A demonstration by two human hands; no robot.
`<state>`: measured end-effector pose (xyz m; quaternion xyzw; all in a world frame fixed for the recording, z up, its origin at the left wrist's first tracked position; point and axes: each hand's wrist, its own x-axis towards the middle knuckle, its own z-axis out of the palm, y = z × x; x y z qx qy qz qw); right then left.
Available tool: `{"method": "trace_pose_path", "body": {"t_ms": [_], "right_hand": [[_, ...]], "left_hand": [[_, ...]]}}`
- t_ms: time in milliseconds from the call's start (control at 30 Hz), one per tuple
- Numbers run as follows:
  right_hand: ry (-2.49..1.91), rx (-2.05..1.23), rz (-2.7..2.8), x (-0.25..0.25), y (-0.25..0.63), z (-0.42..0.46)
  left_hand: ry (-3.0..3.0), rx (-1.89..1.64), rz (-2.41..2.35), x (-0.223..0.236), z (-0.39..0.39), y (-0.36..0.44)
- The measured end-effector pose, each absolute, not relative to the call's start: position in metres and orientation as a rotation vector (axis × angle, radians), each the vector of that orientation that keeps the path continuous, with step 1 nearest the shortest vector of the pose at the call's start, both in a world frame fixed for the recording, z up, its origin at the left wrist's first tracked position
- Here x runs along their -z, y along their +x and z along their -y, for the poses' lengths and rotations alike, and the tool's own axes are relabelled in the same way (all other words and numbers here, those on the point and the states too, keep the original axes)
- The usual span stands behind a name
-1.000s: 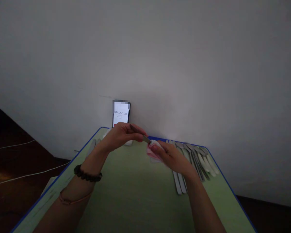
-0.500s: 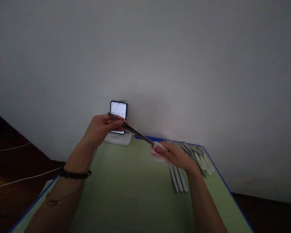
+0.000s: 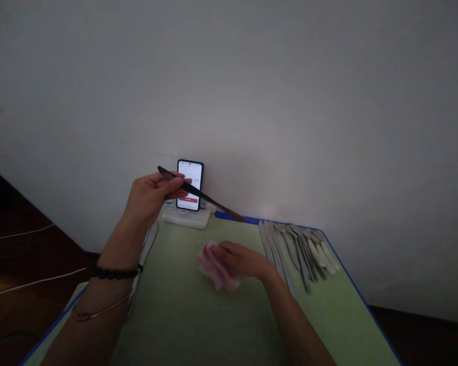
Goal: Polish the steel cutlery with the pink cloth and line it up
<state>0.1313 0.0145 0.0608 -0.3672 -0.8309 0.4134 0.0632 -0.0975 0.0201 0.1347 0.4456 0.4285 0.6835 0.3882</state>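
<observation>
From my remote seat, the L hand (image 3: 147, 198) has a long dark utensil (image 3: 203, 195), prob. a table knife, pinched b/w thumb and fingers nearer its upper end. That grip leaves most of the length free, slanting down to the R, clear of the worktop (image 3: 175, 300), w/ part of it crossing in front of the phone (image 3: 187, 205).

The R hand (image 3: 248, 260) is closed on a bunched pink-and-white cloth (image 3: 217, 269), apart from the utensil. Gathered up like that, it makes a soft pad at the fingertips; its edges are blurred, so I can't tell how it's folded.

The phone leans upright on a white base (image 3: 187, 218) by the wall (image 3: 290, 101), I'd say so its lit screen faces me & the worktop middle is left for the hands.

On the R, knives (image 3: 274, 244), then spoons (image 3: 304, 264) & white-handled pieces (image 3: 317, 254) lie side by side, handles toward me, approx. sorted by type and easy to pick out. Some overlap, so no exact count. More cutlery (image 3: 149, 243) lies on the L, partly hidden under the forearm, apart from the R-side row.
</observation>
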Motion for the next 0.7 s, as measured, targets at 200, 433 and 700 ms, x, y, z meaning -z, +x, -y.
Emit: {"method": "trace_pose_path", "body": {"t_ms": [200, 433, 700], "right_hand": [[-1.326, -0.947, 2.351, -0.060, 0.173, -0.030], [-1.188, -0.892, 2.170, -0.084, 0.191, -0.025], [-1.198, -0.888, 2.303, -0.100, 0.189, -0.021]], "left_hand": [[1.121, -1.675, -1.061, -0.132, -0.022, -0.088], [1.213, -1.520, -1.069, -0.123, -0.025, -0.074], [1.170, -1.386, -0.977, -0.097, -0.032, -0.026]]}}
